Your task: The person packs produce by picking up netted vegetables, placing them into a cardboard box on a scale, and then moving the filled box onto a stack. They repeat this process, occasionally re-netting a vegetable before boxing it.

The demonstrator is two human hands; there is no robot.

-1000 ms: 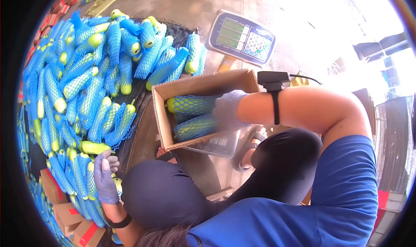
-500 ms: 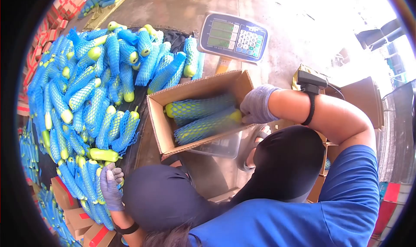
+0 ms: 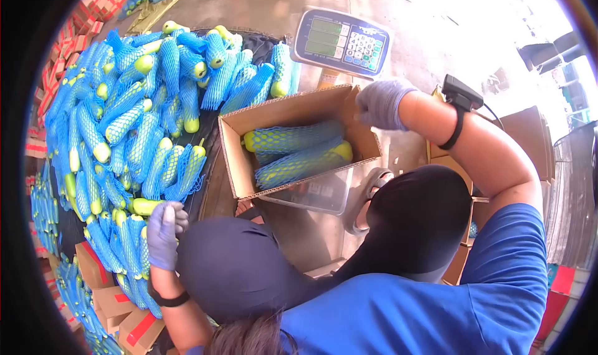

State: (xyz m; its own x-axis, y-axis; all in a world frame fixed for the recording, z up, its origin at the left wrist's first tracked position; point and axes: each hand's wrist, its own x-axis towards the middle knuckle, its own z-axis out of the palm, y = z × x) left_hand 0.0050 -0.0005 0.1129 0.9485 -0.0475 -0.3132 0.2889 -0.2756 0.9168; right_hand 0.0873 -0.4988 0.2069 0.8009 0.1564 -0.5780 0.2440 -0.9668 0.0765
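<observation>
Two long light-green gourds (image 3: 305, 165) in blue mesh sleeves lie side by side in an open cardboard carton (image 3: 240, 179). At the carton's upper right corner is my gloved right hand (image 3: 383, 105), fingers curled in, fingertips right by the rim; what they hold, if anything, is hidden. My gloved left hand (image 3: 164, 233) hovers beside my knee, fingers loosely curled with nothing showing in them. It overlaps the end of a bare green gourd (image 3: 144, 206) at the edge of a big pile of netted gourds (image 3: 134, 127).
A weighing scale's display (image 3: 342, 42) stands just behind the carton, and the clear platform (image 3: 321, 193) shows beneath it. Cardboard boxes (image 3: 140, 330) with red tape sit at lower left. More cartons (image 3: 523, 140) are stacked on the right.
My right hand has moved up along the carton's right side, from the nearer corner to the farther one. My left hand has risen towards the bare gourd. The view has shifted slightly.
</observation>
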